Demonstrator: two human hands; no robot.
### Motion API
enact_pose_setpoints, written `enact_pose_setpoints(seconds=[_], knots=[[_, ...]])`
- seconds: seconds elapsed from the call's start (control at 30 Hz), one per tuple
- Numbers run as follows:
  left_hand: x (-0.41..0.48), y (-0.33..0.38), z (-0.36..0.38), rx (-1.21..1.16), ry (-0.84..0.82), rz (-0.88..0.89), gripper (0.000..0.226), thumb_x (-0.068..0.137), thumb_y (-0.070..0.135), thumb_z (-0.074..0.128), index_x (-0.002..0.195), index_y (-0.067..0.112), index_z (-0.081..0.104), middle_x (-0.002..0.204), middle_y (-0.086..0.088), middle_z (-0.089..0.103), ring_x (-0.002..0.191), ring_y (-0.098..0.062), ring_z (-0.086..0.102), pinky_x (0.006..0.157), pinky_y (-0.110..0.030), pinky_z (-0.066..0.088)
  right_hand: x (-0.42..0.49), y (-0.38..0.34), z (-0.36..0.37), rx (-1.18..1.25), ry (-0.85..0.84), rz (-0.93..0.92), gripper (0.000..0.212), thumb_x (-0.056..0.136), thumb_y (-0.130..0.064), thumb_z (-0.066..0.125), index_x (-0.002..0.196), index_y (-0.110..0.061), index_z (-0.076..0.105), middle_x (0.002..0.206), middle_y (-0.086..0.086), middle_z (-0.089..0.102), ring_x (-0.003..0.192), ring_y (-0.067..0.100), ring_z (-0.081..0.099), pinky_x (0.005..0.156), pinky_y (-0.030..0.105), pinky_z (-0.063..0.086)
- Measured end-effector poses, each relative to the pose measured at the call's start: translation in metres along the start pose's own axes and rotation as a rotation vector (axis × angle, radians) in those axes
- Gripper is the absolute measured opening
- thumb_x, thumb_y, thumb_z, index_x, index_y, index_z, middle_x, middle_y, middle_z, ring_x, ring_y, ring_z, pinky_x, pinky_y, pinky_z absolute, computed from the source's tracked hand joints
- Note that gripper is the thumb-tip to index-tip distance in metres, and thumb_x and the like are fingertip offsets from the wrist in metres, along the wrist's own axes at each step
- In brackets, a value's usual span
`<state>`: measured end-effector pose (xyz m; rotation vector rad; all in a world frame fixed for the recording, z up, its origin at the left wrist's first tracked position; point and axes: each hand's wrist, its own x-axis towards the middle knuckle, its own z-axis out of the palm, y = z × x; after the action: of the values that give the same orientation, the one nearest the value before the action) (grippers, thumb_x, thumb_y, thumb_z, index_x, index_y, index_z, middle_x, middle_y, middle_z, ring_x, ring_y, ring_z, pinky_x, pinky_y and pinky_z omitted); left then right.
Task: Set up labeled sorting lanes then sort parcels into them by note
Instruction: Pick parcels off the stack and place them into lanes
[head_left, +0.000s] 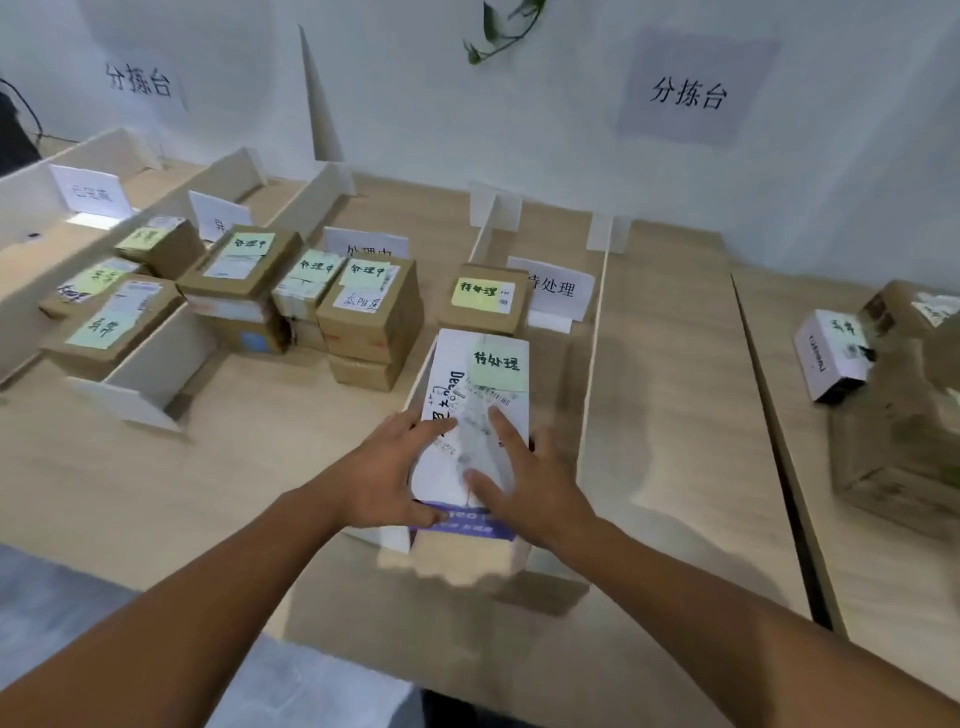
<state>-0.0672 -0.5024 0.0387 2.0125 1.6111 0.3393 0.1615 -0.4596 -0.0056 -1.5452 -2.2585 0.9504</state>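
A long white parcel (470, 441) with a green note (498, 366) lies in the rightmost lane, between two white dividers. My left hand (387, 475) holds its near left corner, fingers over the top and thumb on the purple end. My right hand (524, 475) rests on its top right with fingers spread. Behind the parcel sits a brown box with a yellow note (483, 299), in front of a white lane label card (558, 288). The lanes to the left hold several noted brown boxes (371, 306).
White divider boards (597, 332) and label cards (91, 189) stand across the wooden table (665, 415). At the far right lie a small white box (831, 353) and larger brown boxes (904, 457). Paper signs hang on the wall behind.
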Motion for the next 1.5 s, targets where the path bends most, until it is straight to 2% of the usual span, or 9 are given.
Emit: enact_pose_setpoints(seconds=[0.3, 0.57, 0.67, 0.83, 0.93, 1.07, 1.2, 1.33, 1.5], knots=[[0.052, -0.067, 0.014, 0.005, -0.133, -0.008, 0.109, 0.064, 0.064, 0.080, 0.153, 0.038, 0.023, 0.162, 0.011, 0.014, 0.147, -0.018, 0.023, 0.118, -0.042, 0.038, 0.043, 0.008, 0.040, -0.066, -0.008, 0.125, 0.094, 0.064, -0.102, 0.018, 0.144, -0.063, -0.010, 0.138, -0.011, 0.018, 0.125, 0.021, 0.050, 0.094, 0.037, 0.057], [0.070, -0.113, 0.046, 0.066, -0.181, 0.012, 0.116, 0.058, 0.074, 0.079, 0.150, 0.039, 0.019, 0.160, 0.011, 0.007, 0.148, -0.023, 0.018, 0.118, -0.043, 0.037, 0.054, 0.005, 0.073, -0.154, 0.024, 0.187, 0.087, 0.087, -0.072, 0.054, 0.157, -0.047, 0.007, 0.132, 0.001, 0.027, 0.115, 0.020, 0.050, 0.084, 0.032, 0.058], [0.075, -0.116, 0.048, 0.074, -0.199, 0.021, 0.116, 0.052, 0.078, 0.077, 0.148, 0.040, 0.023, 0.159, 0.009, 0.008, 0.147, -0.025, 0.017, 0.117, -0.045, 0.038, 0.052, 0.003, 0.073, -0.095, 0.004, 0.260, 0.085, 0.089, -0.066, 0.057, 0.158, -0.047, 0.009, 0.135, 0.001, 0.028, 0.117, 0.023, 0.050, 0.090, 0.038, 0.058], [0.073, -0.092, 0.029, 0.178, -0.188, 0.014, 0.110, 0.060, 0.086, 0.068, 0.151, 0.039, 0.028, 0.166, -0.004, 0.005, 0.150, -0.033, 0.011, 0.121, -0.050, 0.023, 0.034, -0.015, 0.046, -0.115, -0.092, 0.318, 0.076, 0.090, -0.080, 0.036, 0.149, -0.064, -0.009, 0.155, 0.002, 0.020, 0.128, 0.036, 0.049, 0.104, 0.050, 0.046], [0.074, -0.062, 0.011, 0.177, -0.075, 0.050, 0.105, 0.066, 0.086, 0.064, 0.153, 0.037, 0.031, 0.169, -0.009, 0.006, 0.153, -0.031, 0.007, 0.123, -0.049, 0.014, 0.008, -0.020, 0.026, -0.082, 0.012, 0.295, 0.072, 0.094, -0.076, 0.037, 0.150, -0.061, -0.006, 0.159, -0.005, 0.017, 0.145, 0.026, 0.033, 0.113, 0.047, 0.039], [0.086, 0.016, -0.005, 0.179, -0.041, 0.265, 0.094, 0.075, 0.078, 0.066, 0.152, 0.034, 0.036, 0.167, -0.009, 0.018, 0.154, -0.028, 0.011, 0.124, -0.044, -0.002, -0.057, 0.004, -0.021, -0.104, 0.219, 0.274, 0.071, 0.097, -0.065, 0.043, 0.156, -0.051, 0.007, 0.149, -0.005, 0.029, 0.139, 0.020, 0.035, 0.108, 0.039, 0.043], [0.094, 0.097, 0.017, 0.208, -0.029, 0.393, 0.092, 0.074, 0.079, 0.065, 0.146, 0.025, 0.047, 0.157, -0.012, 0.037, 0.144, -0.031, 0.030, 0.122, -0.047, 0.021, -0.135, 0.043, -0.063, -0.112, 0.343, 0.377, 0.073, 0.094, -0.072, 0.034, 0.158, -0.043, 0.014, 0.150, -0.006, 0.030, 0.137, 0.016, 0.034, 0.108, 0.037, 0.043], [0.086, 0.218, 0.087, 0.184, -0.085, 0.511, 0.108, 0.066, 0.093, 0.038, 0.149, 0.025, 0.046, 0.159, -0.012, 0.036, 0.146, -0.033, 0.029, 0.121, -0.047, 0.025, -0.258, 0.102, -0.115, -0.118, 0.492, 0.478, 0.071, 0.097, -0.063, 0.045, 0.159, -0.039, 0.021, 0.150, -0.003, 0.033, 0.138, 0.018, 0.035, 0.111, 0.037, 0.040], [0.060, 0.364, 0.182, 0.149, -0.192, 0.625, 0.096, 0.078, 0.082, 0.057, 0.155, 0.028, 0.036, 0.162, -0.006, 0.029, 0.149, -0.026, 0.023, 0.123, -0.044, 0.023, -0.402, 0.178, -0.166, -0.139, 0.565, 0.579, 0.072, 0.098, -0.056, 0.052, 0.160, -0.037, 0.021, 0.149, -0.002, 0.035, 0.137, 0.017, 0.034, 0.112, 0.030, 0.035]])
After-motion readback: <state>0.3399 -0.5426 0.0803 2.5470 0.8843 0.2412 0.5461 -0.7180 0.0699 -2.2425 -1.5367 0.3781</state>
